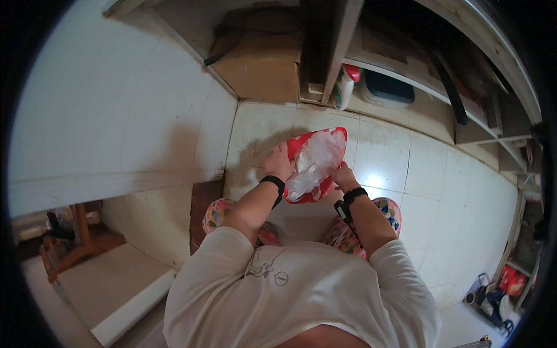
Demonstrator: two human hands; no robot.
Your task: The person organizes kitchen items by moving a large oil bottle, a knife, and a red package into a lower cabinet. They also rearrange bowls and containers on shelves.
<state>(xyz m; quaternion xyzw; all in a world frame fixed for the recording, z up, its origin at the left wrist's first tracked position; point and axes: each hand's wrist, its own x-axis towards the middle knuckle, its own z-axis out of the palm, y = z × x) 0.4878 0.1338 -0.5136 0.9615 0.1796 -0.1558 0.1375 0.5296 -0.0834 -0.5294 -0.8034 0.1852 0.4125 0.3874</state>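
In front of my knees, above the tiled floor, is a red bag (340,135) with white printing, its mouth wide and facing up. Crumpled translucent plastic bags (320,150) fill it, and something white shows through the film. My left hand (278,162) grips the bag's left side, fingers partly hidden by its edge. On the opposite side, my right hand (343,177) holds the lower right edge, its thumb by the plastic. Black bands circle both wrists, and a small dark device hangs at the right one.
Ahead stand a cardboard box (261,78) with a black cable on top, a spray bottle (345,89) with a red head, and a dark-lidded plastic container (387,89) under a shelf (400,76). A white wall (109,108) rises at left. A wheeled cart (491,302) stands at far right.
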